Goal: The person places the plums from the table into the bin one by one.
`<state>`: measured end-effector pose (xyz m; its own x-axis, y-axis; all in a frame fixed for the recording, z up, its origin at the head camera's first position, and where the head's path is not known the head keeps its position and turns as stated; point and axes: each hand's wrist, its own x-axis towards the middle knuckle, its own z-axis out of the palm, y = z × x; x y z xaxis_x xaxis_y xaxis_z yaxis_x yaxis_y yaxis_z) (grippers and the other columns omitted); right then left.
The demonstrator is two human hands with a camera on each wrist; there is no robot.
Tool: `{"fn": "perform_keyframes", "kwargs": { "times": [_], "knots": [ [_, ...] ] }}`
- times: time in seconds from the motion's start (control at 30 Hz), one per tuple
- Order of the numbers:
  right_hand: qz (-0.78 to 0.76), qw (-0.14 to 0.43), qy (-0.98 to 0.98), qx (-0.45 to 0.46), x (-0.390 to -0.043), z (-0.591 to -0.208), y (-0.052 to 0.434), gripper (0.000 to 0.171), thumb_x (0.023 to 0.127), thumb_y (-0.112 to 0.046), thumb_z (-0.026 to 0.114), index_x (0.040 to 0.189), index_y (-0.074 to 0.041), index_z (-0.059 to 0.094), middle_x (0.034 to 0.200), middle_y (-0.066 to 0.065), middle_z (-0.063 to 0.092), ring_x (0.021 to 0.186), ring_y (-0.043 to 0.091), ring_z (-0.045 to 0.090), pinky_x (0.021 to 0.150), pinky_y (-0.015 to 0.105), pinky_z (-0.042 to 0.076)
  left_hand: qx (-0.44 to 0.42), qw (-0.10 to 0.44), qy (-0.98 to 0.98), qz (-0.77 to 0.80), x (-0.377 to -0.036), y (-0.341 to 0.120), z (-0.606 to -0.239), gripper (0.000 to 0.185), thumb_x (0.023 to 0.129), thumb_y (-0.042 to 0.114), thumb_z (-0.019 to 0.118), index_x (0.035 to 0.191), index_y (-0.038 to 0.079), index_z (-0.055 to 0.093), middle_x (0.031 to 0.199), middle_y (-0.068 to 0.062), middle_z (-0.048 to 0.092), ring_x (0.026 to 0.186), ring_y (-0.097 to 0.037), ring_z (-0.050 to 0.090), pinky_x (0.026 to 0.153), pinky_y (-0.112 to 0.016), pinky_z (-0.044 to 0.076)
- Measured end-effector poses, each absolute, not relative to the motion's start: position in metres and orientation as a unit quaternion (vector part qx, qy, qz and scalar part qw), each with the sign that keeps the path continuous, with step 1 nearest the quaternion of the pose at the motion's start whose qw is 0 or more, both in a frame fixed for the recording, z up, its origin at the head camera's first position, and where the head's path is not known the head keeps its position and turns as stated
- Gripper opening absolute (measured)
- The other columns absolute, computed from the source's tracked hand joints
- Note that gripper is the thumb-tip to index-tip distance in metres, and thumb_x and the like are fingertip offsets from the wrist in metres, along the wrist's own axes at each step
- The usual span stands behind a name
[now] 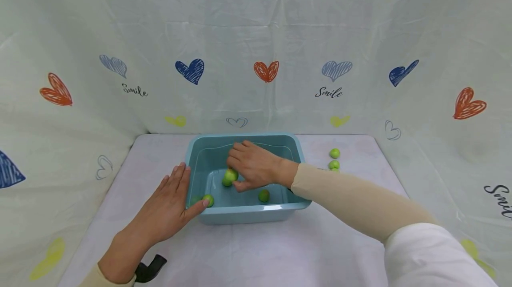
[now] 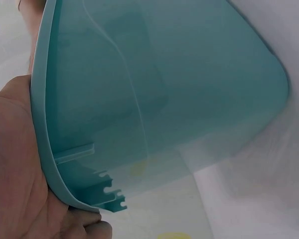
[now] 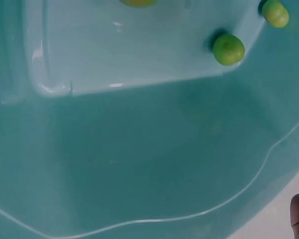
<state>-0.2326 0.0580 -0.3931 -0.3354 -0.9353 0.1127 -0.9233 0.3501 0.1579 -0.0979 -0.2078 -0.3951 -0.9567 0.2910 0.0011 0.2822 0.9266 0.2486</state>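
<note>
Teal plastic basin (image 1: pixel 245 214), rectangular with rounded corners and a smooth glossy rolled rim, sits mid-table on a pale matte tablecloth (image 1: pixel 256 251). Water inside; the waterline shows on the inner wall in the right wrist view.

Right hand (image 1: pixel 253 165) is down inside the basin, fingers curled around one small round green fruit (image 1: pixel 230 175), gripping it near the basin's centre. A second green shape sits tight against that fruit; can't tell if it's a separate one.

Left hand (image 1: pixel 170 207) lies flat and relaxed against the basin's left outer wall, fingers straight, thumb along the near-left corner. Holds nothing, just bracing. Left wrist view confirms the palm touches the rim (image 2: pixel 40 124).

Fruit count: one gripped, one at the near-left inside corner (image 1: pixel 208 200), one near the front wall (image 1: pixel 263 196). Two more on the cloth (image 1: pixel 334 159) just right of the basin, close together.

Room: bare cloth in front of the basin and on both sides. Behind it, a heart-print backdrop (image 1: pixel 264 71) stands close to the back wall.
</note>
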Motion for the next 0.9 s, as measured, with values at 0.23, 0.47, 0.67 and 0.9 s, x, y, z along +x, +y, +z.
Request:
{"fn": "perform_keyframes", "kwargs": {
  "times": [0.23,0.47,0.67,0.9],
  "knots": [
    [-0.050,0.085,-0.820,0.564,-0.2306,-0.4008,0.0577,0.037,0.098,-0.052,0.059,0.111,-0.018,0.063,0.104,-0.003,0.061,0.096,0.017,0.049,0.085,0.032,0.040,0.149,0.010,0.982,0.119,-0.0977,-0.2075,-0.3955,0.104,0.102,0.069,0.051,0.161,-0.013,0.025,0.171,-0.032,0.020,0.158,-0.049,0.025,0.125,-0.066,0.026],
    [-0.049,0.086,-0.818,0.566,-0.2294,-0.4036,0.0573,0.036,0.097,-0.052,0.063,0.110,-0.018,0.063,0.104,-0.003,0.062,0.097,0.017,0.050,0.084,0.033,0.040,0.148,0.011,0.981,0.122,-0.0977,-0.2072,-0.3950,0.104,0.102,0.069,0.052,0.162,-0.013,0.024,0.171,-0.032,0.020,0.158,-0.049,0.024,0.125,-0.066,0.026],
    [-0.055,0.082,-0.818,0.566,-0.2280,-0.4038,0.0564,0.036,0.097,-0.052,0.064,0.110,-0.018,0.064,0.103,-0.003,0.062,0.098,0.017,0.050,0.084,0.032,0.040,0.149,0.012,0.981,0.127,-0.0971,-0.2073,-0.3943,0.103,0.103,0.066,0.054,0.161,-0.013,0.024,0.171,-0.032,0.019,0.158,-0.050,0.024,0.125,-0.066,0.025],
    [-0.054,0.081,-0.820,0.563,-0.2275,-0.4042,0.0564,0.036,0.097,-0.052,0.064,0.110,-0.018,0.064,0.103,-0.003,0.061,0.098,0.017,0.050,0.084,0.033,0.039,0.152,0.009,0.980,0.130,-0.0969,-0.2079,-0.3956,0.102,0.103,0.064,0.056,0.161,-0.013,0.024,0.171,-0.032,0.019,0.158,-0.050,0.024,0.125,-0.066,0.026]
  ]
}}
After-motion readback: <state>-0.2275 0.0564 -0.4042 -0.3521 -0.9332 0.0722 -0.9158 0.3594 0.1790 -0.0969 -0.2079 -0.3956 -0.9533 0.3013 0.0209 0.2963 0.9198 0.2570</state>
